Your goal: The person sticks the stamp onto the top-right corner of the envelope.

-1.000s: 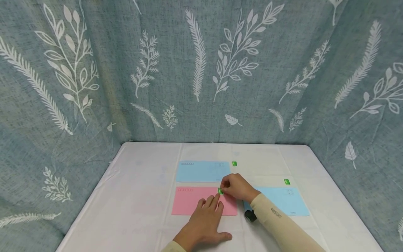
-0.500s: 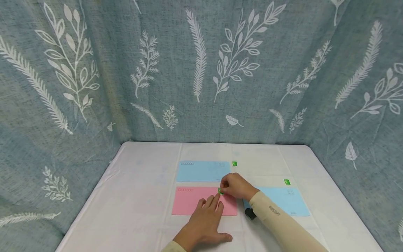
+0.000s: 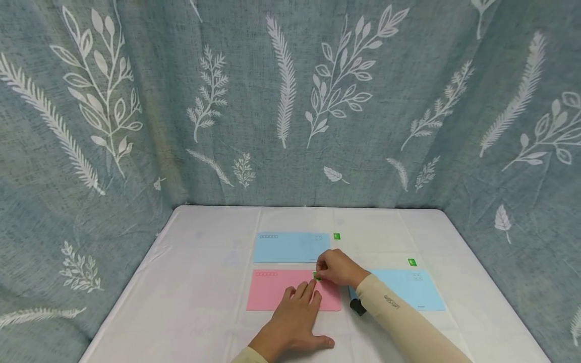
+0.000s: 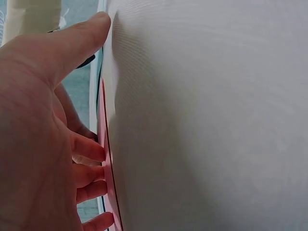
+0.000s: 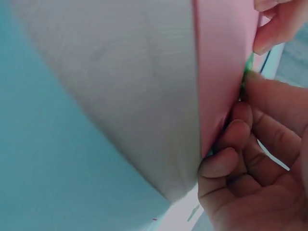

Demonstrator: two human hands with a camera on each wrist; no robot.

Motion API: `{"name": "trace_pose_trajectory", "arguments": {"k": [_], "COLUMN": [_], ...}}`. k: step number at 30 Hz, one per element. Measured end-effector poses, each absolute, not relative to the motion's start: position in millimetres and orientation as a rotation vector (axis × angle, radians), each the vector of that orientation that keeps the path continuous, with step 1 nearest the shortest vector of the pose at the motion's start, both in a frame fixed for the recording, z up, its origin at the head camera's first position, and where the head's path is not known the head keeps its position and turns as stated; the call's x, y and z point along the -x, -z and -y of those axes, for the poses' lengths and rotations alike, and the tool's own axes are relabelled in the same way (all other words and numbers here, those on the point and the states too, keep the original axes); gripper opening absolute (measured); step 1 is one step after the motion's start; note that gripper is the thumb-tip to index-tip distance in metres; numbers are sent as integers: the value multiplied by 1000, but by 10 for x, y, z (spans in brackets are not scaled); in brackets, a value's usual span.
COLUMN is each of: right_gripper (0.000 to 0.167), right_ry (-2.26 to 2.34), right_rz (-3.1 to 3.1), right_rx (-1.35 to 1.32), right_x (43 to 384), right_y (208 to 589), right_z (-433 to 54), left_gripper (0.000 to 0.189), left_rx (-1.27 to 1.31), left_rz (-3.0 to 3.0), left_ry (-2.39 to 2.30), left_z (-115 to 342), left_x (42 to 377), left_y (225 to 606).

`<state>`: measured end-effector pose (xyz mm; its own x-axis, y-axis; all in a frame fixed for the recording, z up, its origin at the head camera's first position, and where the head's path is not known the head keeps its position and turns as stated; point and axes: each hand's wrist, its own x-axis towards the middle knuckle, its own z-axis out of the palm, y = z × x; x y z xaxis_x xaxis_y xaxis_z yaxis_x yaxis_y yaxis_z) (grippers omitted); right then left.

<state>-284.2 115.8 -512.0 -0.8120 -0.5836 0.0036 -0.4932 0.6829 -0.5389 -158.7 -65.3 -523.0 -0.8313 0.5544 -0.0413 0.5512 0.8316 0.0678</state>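
Note:
A pink envelope [image 3: 263,295] lies in the middle of the table, a small green stamp [image 3: 315,275] at its upper right corner. My left hand [image 3: 296,320] rests on the envelope's lower part, fingers spread and thumb out to the side; its index fingertip reaches the stamp's lower edge. From the right, my right hand [image 3: 338,267] pinches the stamp's right side with curled fingers. The right wrist view shows the thumb tip against a sliver of the green stamp [image 5: 249,62], the other fingers [image 5: 224,161] folded over the envelope's edge.
A blue envelope [image 3: 290,247] lies behind the pink one, with a green stamp [image 3: 337,236] just right of it. Partly under my right forearm is another blue envelope [image 3: 408,290]; a further stamp [image 3: 412,262] sits above it. A patterned curtain [image 3: 254,101] surrounds the white table [image 3: 190,282].

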Motion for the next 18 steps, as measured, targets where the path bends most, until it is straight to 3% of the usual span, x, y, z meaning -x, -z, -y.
{"name": "trace_pose_trajectory", "arguments": {"k": [18], "right_gripper": [23], "right_ry": [740], "right_rz": [-2726], "right_rx": [847], "right_x": [2800], "right_y": [5093], "right_z": [-1127], "left_gripper": [114], "left_rx": [-905], "left_rz": [-2943], "left_ry": [-88], "left_z": [666], "left_x": [1543], "left_y": [5139]}}
